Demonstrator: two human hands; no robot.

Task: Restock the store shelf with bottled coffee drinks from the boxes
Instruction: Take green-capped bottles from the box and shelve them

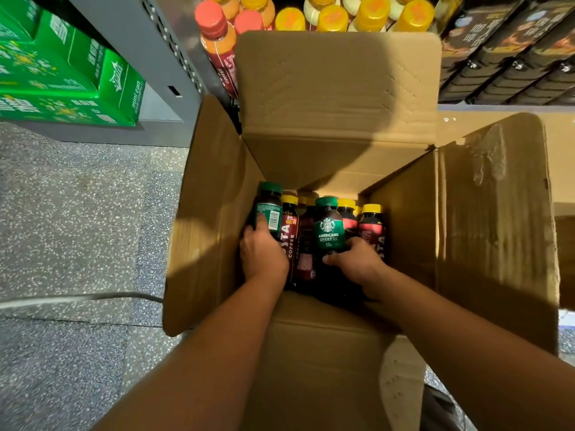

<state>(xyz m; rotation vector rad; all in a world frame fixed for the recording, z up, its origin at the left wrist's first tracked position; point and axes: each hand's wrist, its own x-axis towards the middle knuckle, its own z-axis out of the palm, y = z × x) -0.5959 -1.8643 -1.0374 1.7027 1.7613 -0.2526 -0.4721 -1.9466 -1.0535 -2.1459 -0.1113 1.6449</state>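
An open cardboard box [485, 213] stands on the floor in front of the shelf. Inside it stand several dark coffee bottles with yellow caps [371, 225]. My left hand [263, 253] grips a green-capped bottle with a green label [268, 209] at the box's left wall. My right hand [357, 259] grips a green-capped Americano bottle [328, 231] in the middle of the box. Both bottles stand upright and sit higher than the yellow-capped ones around them.
The shelf behind the box holds bottles with yellow caps [370, 14] and red caps [214, 23], and dark coffee packs [510, 51] at the right. Green drink cartons [68, 76] fill a grey shelf at the left. A cable [93, 297] lies on the speckled floor.
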